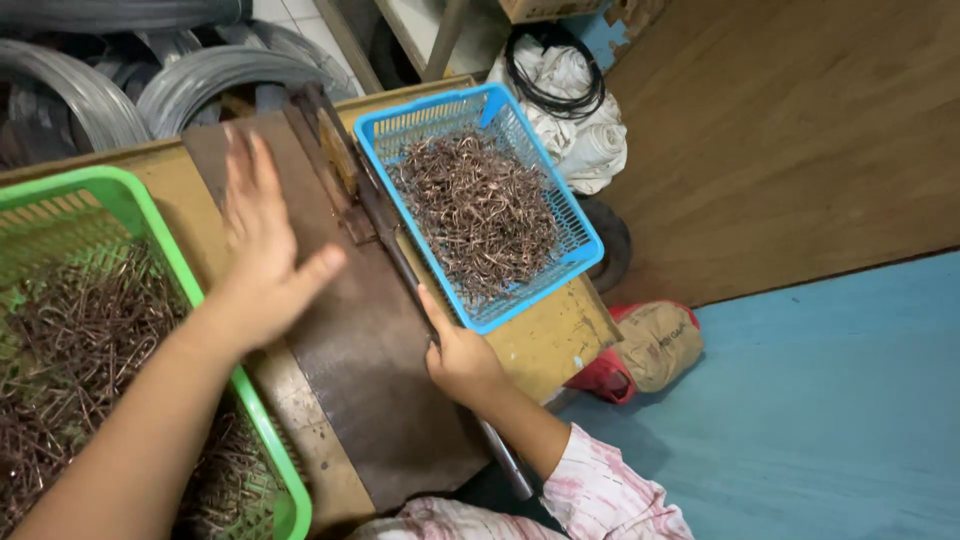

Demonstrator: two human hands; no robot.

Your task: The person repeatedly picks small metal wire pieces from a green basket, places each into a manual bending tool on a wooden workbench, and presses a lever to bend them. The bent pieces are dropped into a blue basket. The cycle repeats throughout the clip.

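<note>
Dark metal plate [370, 350] at table [560, 335] centre. Left hand [262, 255] flat, fingers spread, empty, over plate. Right hand [462, 362] curled round lever [400, 260]. Blue basket [480, 205] at right edge, green basket [150, 230] left, both holding bent wire pieces.

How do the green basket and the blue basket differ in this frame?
The green basket sits at the left, cut off by the frame edge, beside the left hand; the blue basket sits to the right of the dark metal plate, fully in view, just beyond the right hand. The green one looks larger. Both are slotted plastic baskets holding heaps of bent brownish wire pieces.
</note>
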